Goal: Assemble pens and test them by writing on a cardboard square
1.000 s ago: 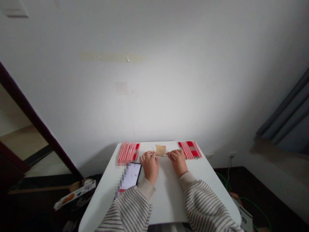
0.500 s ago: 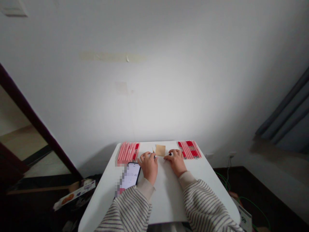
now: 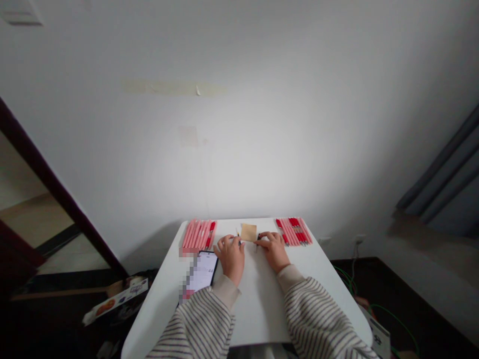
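A square tan paper [image 3: 248, 233] lies flat near the far edge of the white table. My left hand [image 3: 231, 255] is just left of it, its fingers curled and pressed together beside a thin stick-like piece [image 3: 238, 233], pale with a dark part. What sits between those fingertips is mostly hidden. On the right, my right hand [image 3: 275, 250] pinches a small dark thing [image 3: 259, 236] at the paper's right edge; it is too small to name.
Pink and red pens [image 3: 196, 234] lie in a row at the far left, with another row of pens [image 3: 294, 232] at the far right. A lit phone [image 3: 204, 269] rests on the table [image 3: 258, 304], left of my left hand. A wall rises behind.
My right hand's fingers have shifted slightly, and the small dark thing there has moved a little left and up, now close against the paper. My left hand stays where it was.
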{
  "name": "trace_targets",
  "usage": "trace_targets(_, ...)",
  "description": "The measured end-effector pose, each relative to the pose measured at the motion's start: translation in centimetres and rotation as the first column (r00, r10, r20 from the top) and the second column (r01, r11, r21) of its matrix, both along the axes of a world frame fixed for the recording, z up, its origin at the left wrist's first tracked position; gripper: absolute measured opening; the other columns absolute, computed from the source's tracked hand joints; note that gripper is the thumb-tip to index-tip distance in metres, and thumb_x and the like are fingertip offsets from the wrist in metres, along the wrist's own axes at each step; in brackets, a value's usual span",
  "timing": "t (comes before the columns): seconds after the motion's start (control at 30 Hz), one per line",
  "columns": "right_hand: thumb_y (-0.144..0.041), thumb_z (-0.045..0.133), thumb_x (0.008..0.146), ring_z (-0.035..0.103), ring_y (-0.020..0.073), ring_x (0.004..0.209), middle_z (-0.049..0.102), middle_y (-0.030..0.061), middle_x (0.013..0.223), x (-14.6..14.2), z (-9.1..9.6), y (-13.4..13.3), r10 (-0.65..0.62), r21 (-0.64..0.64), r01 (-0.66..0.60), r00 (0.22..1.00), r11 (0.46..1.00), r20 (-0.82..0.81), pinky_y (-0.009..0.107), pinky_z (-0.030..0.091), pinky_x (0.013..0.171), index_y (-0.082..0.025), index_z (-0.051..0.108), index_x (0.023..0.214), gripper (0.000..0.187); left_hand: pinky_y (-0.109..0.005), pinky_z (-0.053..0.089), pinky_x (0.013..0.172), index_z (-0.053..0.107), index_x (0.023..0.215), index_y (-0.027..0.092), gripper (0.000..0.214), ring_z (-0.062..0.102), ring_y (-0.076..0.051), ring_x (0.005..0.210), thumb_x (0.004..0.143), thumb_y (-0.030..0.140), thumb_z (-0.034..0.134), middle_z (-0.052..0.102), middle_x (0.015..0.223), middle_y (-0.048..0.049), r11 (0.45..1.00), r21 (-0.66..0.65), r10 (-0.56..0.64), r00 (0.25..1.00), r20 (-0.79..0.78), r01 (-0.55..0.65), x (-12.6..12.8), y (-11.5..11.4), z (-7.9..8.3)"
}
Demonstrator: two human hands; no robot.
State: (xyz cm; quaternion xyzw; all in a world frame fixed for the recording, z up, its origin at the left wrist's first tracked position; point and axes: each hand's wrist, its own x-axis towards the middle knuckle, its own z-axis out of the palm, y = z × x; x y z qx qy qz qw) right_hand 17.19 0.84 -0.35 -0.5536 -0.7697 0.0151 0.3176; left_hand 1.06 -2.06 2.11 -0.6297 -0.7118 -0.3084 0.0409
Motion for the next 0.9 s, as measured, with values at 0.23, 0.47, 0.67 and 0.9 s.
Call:
trace_targets(0.23, -0.015, 0.058, 0.083, 0.045, 0.0213, 0.104, 0.063, -0.0016, 0.115, 0.05, 0.03, 0.06, 0.016, -0.019, -0.017, 0.999, 1.0, -0.046, 0.04, 0.033, 0.093, -0.041, 0.068, 0.106, 0.036, -0.047, 0.027, 0.096, 0.066, 0.098, 0.026, 0.02, 0.041, -0.025, 0.111, 0.083, 0.032, 0.054, 0.057, 0.112, -0.0064, 1.0, -0.008, 0.0, 1.0, 0.0, 0.0, 0.06, -0.07, 0.16)
trace_targets(0.47, -0.007, 0.052, 0.081, 0.047, 0.021, 0.104, 0.064, 0.003, 0.114, 0.36, -0.48, 0.5, -0.013, -0.014, 0.012, 0.996, 1.0, -0.084, 0.035, 0.037, 0.091, -0.028, 0.065, 0.115, 0.042, -0.052, 0.024, 0.099, 0.066, 0.097, 0.027, 0.02, 0.04, -0.026, 0.113, 0.085, 0.03, 0.05, 0.056, 0.112, -0.0061, 0.999, 0.039, -0.005, 0.998, -0.063, 0.007, 0.06, -0.24, 0.2)
trace_targets(0.67, -0.009, 0.052, 0.081, 0.05, 0.0224, 0.104, 0.064, 0.0054, 0.113, 0.32, -0.48, 0.27, -0.071, -0.045, 0.07, 0.997, 0.997, -0.039, 0.033, 0.038, 0.09, -0.024, 0.059, 0.122, 0.044, -0.055, 0.023, 0.099, 0.065, 0.095, 0.025, 0.019, 0.039, -0.028, 0.113, 0.083, 0.031, 0.052, 0.056, 0.113, -0.0076, 1.0, 0.019, 0.023, 0.995, -0.092, -0.021, -0.02, -0.39, 0.36)
trace_targets(0.9, -0.011, 0.051, 0.082, 0.052, 0.0227, 0.103, 0.064, 0.0052, 0.113, 0.29, -0.65, 0.44, -0.091, -0.057, 0.09, 0.996, 0.994, -0.024, 0.033, 0.038, 0.09, -0.024, 0.058, 0.123, 0.043, -0.056, 0.023, 0.098, 0.066, 0.093, 0.023, 0.019, 0.038, -0.029, 0.113, 0.081, 0.032, 0.054, 0.055, 0.112, -0.0085, 0.999, 0.007, 0.032, 0.994, -0.105, -0.032, -0.04, -0.28, 0.29)
